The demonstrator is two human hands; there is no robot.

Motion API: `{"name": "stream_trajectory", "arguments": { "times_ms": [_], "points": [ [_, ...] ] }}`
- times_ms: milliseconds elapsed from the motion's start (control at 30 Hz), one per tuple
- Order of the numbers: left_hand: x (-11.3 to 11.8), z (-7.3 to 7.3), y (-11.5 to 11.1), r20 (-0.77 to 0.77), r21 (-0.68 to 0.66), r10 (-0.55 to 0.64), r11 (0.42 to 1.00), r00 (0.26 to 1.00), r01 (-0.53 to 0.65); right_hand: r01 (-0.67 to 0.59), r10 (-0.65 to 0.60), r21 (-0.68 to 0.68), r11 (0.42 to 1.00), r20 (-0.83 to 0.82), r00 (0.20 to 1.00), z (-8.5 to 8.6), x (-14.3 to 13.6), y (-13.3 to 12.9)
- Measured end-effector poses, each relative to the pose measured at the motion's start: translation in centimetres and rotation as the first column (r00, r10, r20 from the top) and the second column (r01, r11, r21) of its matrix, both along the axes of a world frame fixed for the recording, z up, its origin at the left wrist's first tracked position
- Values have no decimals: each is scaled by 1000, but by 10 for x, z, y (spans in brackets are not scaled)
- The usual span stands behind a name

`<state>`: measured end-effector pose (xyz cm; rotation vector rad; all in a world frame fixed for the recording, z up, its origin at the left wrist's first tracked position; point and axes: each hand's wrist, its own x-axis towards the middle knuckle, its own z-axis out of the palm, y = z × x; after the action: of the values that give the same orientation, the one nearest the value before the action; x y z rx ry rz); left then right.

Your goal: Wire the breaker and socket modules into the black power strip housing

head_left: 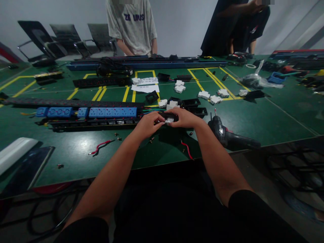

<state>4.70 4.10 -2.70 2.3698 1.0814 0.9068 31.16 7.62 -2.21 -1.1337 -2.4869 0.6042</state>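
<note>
**Together above a green table, left hand and right hand pinch a white module**

A long black housing lies beside a row of blue sockets, both stretching to the left. A power drill rests right of the right hand. Each hand is narrowed, fingertips on the module, which sits between them past the blue row's right end. Nearer the edge lie two red wires and scattered small metal pieces.
</note>
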Motion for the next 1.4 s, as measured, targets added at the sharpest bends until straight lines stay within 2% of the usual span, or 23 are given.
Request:
{"name": "stream_trajectory", "arguments": {
  "times_ms": [500,667,833,1067,1400],
  "points": [
    [7,-8,-2,-83,94,29,995,996,-21,8,-10,44,999,36,999,1,-1,-4],
    [8,-9,-1,-110,107,35,994,993,-23,28,-40,121,992,96,995,1,-5,-6],
    [7,-11,0,-106,93,40,995,994,-30,69,-105,224,972,151,983,-2,-12,-10],
    [6,-8,0,-99,81,59,995,993,-51,136,-206,303,943,212,955,4,-24,-22],
    [6,-8,2,-102,44,43,998,994,-39,123,-190,324,938,184,964,1,-25,-21]
  ]
}}
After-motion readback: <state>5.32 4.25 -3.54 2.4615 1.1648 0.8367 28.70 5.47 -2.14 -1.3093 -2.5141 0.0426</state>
